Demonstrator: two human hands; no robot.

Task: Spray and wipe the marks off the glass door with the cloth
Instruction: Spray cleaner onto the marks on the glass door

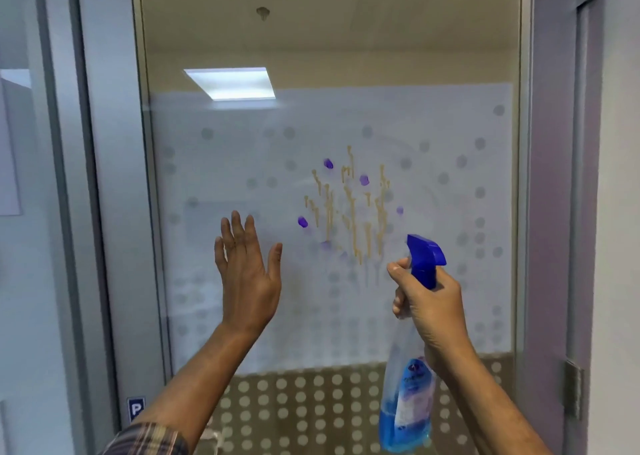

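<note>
gripping the spray bottle (407, 402), right hand (431, 305) sits seemingly just below the marks (349, 205).

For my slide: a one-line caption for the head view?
Right hand aims spray bottle at stained glass door; left hand open.

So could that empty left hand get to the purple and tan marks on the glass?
Probably yes: the left hand is open, raised beside the marks, with nothing between; the spray bottle stays off to the right.
</note>
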